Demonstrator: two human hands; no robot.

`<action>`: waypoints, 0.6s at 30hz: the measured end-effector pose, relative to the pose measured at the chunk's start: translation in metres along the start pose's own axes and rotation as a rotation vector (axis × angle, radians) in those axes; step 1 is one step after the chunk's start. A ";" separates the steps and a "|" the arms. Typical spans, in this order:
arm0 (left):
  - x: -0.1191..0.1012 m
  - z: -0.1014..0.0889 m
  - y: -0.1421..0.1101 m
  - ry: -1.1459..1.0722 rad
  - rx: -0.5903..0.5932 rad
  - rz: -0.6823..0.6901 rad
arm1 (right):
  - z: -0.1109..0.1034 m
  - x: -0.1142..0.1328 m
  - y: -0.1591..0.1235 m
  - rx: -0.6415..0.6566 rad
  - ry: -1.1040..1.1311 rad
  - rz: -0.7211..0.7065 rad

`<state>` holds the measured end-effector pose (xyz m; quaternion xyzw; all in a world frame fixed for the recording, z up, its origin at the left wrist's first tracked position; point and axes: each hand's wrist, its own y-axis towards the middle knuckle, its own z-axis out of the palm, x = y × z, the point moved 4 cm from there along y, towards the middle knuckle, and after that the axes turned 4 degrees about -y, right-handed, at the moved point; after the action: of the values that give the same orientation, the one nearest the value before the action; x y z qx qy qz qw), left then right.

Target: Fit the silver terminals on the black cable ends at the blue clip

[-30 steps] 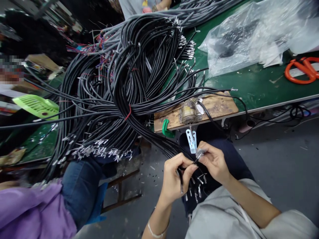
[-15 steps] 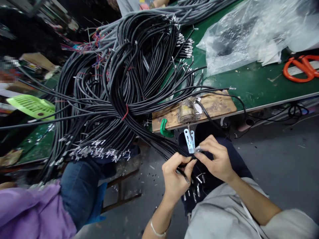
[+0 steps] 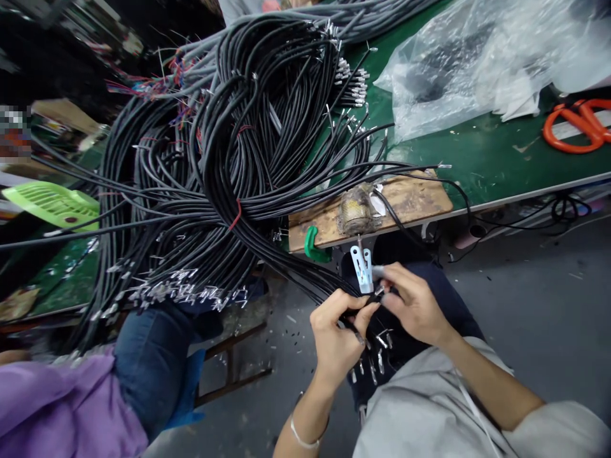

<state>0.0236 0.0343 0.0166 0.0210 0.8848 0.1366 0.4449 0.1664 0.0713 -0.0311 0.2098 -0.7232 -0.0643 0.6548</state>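
My left hand (image 3: 337,334) pinches a black cable (image 3: 352,329) between thumb and fingers, close to its end. A small silvery tip (image 3: 379,291) shows just past those fingers. Beside it is my right hand (image 3: 413,302), thumb and index finger apart, the index fingertip covered in something grey. Whether that hand still touches the tip is hard to see. A light blue clothespin (image 3: 361,270) sits on a thin metal shaft just above both hands. The shaft comes out of a small, grimy motor-like block (image 3: 356,210). Below my left hand hang several silvery cable ends (image 3: 380,362).
A large heap of black cables (image 3: 267,146) covers the table's left side. The block rests on a wooden board (image 3: 422,200) with a green clamp (image 3: 315,245) at its edge. Clear plastic bags (image 3: 443,76) and orange-handled scissors (image 3: 575,127) lie right. A person in purple (image 3: 67,407) sits left.
My right thumb and index finger have parted, the index finger lifting up beside the clothespin, and the silvery tip shows between them. My left hand keeps its pinch on the cable.
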 end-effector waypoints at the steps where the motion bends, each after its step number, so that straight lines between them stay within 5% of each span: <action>1: 0.001 -0.002 0.003 -0.019 0.031 -0.011 | 0.001 0.005 0.002 0.032 -0.023 -0.040; 4: 0.006 -0.008 0.010 -0.139 0.267 -0.022 | 0.002 0.019 0.007 0.095 -0.047 -0.150; 7: 0.005 -0.014 0.013 -0.351 0.498 0.061 | 0.012 0.022 0.007 0.327 0.325 -0.093; 10: 0.005 -0.019 0.014 -0.480 0.439 0.159 | 0.027 0.015 0.003 0.507 0.774 0.201; 12: 0.006 -0.016 0.012 -0.463 0.355 0.187 | 0.033 0.006 0.001 0.543 0.861 0.406; 15: 0.007 -0.010 0.006 -0.348 0.273 0.184 | 0.025 -0.005 0.012 0.502 0.681 0.493; 18: 0.005 -0.011 0.001 -0.279 0.197 0.185 | 0.006 -0.011 0.037 0.294 0.484 0.469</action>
<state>0.0122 0.0332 0.0193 0.1646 0.8180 0.0857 0.5445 0.1533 0.1080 -0.0287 0.1392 -0.5773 0.2439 0.7667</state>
